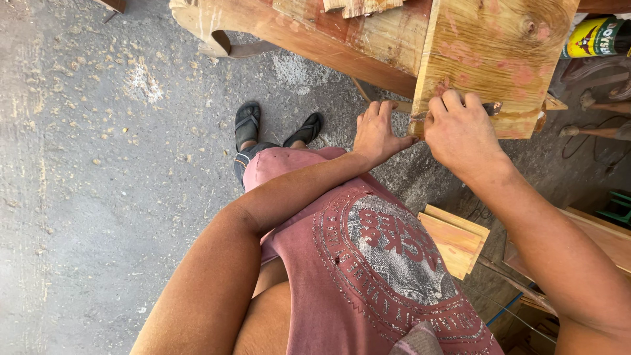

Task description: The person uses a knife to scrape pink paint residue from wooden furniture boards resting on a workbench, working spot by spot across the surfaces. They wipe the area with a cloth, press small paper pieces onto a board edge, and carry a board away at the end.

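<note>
A plywood board (493,46) with reddish stains lies on a wooden workbench (315,33) at the top of the head view. My right hand (460,128) is closed around a small dark tool (491,108), pressing it against the board's near edge. Beside it, my left hand (376,133) rests with fingers together against the board's lower left corner, thumb pointing toward the right hand. What kind of tool it is stays hidden by my fingers.
Grey concrete floor (98,164) strewn with wood chips spreads to the left. My sandalled feet (248,123) stand below the bench. Stacked wood pieces (453,240) lie on the floor at right; a can (595,38) and another person's feet (591,115) sit at far right.
</note>
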`<state>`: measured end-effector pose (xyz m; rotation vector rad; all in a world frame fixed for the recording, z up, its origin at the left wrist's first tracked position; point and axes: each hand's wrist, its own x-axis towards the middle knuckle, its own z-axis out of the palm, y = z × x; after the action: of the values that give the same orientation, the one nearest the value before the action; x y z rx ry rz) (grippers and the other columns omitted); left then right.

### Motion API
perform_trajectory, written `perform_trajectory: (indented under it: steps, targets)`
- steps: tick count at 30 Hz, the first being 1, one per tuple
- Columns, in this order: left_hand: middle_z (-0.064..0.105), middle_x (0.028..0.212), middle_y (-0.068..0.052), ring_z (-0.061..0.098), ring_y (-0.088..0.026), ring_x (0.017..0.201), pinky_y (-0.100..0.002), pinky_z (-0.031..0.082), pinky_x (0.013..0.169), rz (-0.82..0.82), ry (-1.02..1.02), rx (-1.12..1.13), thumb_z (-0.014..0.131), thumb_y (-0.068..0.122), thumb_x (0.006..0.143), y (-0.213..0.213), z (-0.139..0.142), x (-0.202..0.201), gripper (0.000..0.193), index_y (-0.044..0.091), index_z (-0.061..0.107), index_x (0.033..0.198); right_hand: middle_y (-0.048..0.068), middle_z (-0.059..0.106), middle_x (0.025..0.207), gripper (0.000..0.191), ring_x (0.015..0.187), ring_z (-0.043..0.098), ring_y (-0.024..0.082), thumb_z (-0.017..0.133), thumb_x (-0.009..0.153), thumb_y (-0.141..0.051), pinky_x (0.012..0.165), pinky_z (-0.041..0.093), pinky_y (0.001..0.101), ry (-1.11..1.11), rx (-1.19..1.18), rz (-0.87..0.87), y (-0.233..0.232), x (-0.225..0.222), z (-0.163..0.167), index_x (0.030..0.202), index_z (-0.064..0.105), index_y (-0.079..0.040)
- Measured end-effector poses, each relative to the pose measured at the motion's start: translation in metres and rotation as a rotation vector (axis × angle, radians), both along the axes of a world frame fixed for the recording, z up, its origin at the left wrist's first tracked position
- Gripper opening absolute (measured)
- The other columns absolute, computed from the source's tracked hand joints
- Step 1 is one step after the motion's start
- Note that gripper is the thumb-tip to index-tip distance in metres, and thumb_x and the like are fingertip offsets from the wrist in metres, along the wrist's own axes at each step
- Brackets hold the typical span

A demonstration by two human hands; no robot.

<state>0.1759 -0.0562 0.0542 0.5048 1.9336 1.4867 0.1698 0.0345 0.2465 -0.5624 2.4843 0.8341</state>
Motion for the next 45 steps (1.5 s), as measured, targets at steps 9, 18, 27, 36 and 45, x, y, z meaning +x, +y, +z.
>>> perform_trajectory:
  steps: [9, 18, 27, 36, 45]
  targets:
    - [0.057, 0.123, -0.016, 0.054, -0.035, 0.122, -0.048, 0.039, 0.104, -0.01, 0.013, -0.004, 0.089, 0.046, 0.064, 0.002, -0.002, 0.001, 0.082, 0.005, 0.056, 0.127, 0.004, 0.064, 0.097, 0.017, 0.103, 0.058, 0.022, 0.066, 0.085, -0.019, 0.085, 0.044, 0.0374, 0.041, -0.017, 0.013, 0.001, 0.0, 0.003, 0.09, 0.078, -0.008]
    - [0.065, 0.1, -0.01, 0.069, -0.023, 0.085, -0.04, 0.058, 0.078, 0.165, -0.132, 0.144, 0.085, 0.045, 0.074, 0.009, -0.022, 0.003, 0.053, 0.006, 0.07, 0.106, 0.002, 0.063, 0.096, 0.018, 0.101, 0.057, 0.021, 0.065, 0.087, -0.017, 0.086, 0.043, 0.0372, 0.041, -0.005, -0.004, 0.004, 0.0, 0.008, 0.096, 0.078, -0.008]
    - [0.066, 0.099, -0.01, 0.066, -0.025, 0.084, -0.043, 0.052, 0.082, 0.147, -0.029, 0.125, 0.086, 0.037, 0.075, 0.011, -0.026, 0.005, 0.039, 0.008, 0.073, 0.099, 0.002, 0.062, 0.093, 0.018, 0.1, 0.057, 0.021, 0.065, 0.087, -0.017, 0.085, 0.043, 0.0371, 0.011, 0.004, -0.009, 0.002, -0.002, 0.01, 0.095, 0.079, -0.009]
    - [0.065, 0.1, -0.009, 0.066, -0.025, 0.088, -0.041, 0.05, 0.085, 0.133, -0.068, 0.109, 0.084, 0.041, 0.076, 0.011, -0.024, 0.006, 0.041, 0.009, 0.071, 0.098, 0.002, 0.062, 0.093, 0.018, 0.101, 0.057, 0.021, 0.065, 0.086, -0.018, 0.085, 0.044, 0.0367, 0.017, 0.004, 0.007, 0.0, -0.001, 0.011, 0.094, 0.078, -0.008]
    - [0.066, 0.106, -0.009, 0.065, -0.029, 0.097, -0.045, 0.046, 0.091, 0.155, 0.001, 0.117, 0.083, 0.039, 0.078, 0.01, -0.022, 0.007, 0.037, 0.01, 0.072, 0.098, 0.002, 0.06, 0.091, 0.016, 0.1, 0.057, 0.021, 0.065, 0.086, -0.018, 0.085, 0.043, 0.037, 0.017, 0.009, -0.008, 0.0, 0.003, 0.01, 0.092, 0.077, -0.009]
